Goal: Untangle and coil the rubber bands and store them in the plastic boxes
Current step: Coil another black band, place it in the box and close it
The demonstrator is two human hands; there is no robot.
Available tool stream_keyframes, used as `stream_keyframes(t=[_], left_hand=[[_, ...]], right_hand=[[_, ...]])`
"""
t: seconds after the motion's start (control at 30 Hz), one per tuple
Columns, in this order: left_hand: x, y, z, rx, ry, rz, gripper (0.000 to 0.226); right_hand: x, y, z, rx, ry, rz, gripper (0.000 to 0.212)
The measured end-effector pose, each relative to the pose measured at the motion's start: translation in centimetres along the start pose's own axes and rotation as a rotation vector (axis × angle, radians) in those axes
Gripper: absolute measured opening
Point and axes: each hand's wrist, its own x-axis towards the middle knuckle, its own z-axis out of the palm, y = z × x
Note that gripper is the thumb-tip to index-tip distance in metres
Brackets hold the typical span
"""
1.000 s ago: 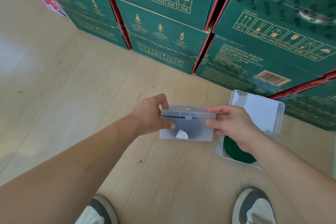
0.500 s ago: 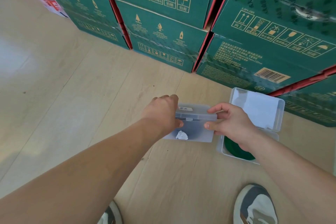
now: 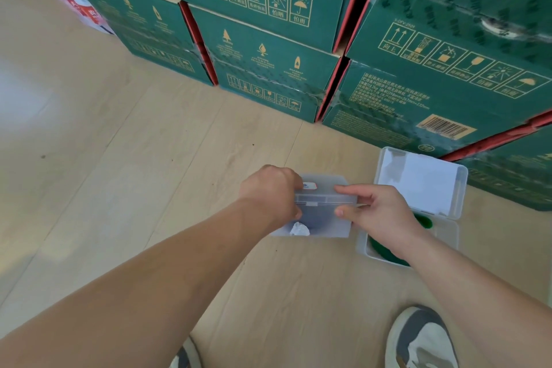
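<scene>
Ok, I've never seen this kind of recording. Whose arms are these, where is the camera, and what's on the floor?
No machine here: a person does the task bare-handed, and the single picture comes from a camera worn on their head, looking down. So the arms entering from below are their own. The left hand and right hand grip the two ends of a closed clear box; something dark and a white scrap show through it. Whether it rests on the wooden floor I cannot tell. To its right an open clear box sits on the floor, lid raised, with a coiled green band inside. Green cartons are stacked behind, and the person's shoes show at the bottom.
</scene>
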Motion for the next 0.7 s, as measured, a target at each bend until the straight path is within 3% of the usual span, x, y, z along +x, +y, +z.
stream_keyframes(t=[0.2,0.33,0.7], left_hand=[[0.5,-0.1,0.6,-0.038,0.060,0.020,0.047],[0.9,-0.4,0.6,-0.067,0.071,0.022,0.050],[2.5,0.1,-0.1,-0.032,0.060,0.047,0.037]], right_hand=[[0.0,0.2,-0.2,0.210,0.090,0.021,0.042],[0.1,0.8,-1.5,0.340,-0.029,0.082,0.038],[1.6,-0.3,-2.0,0.311,-0.021,0.102,0.035]])
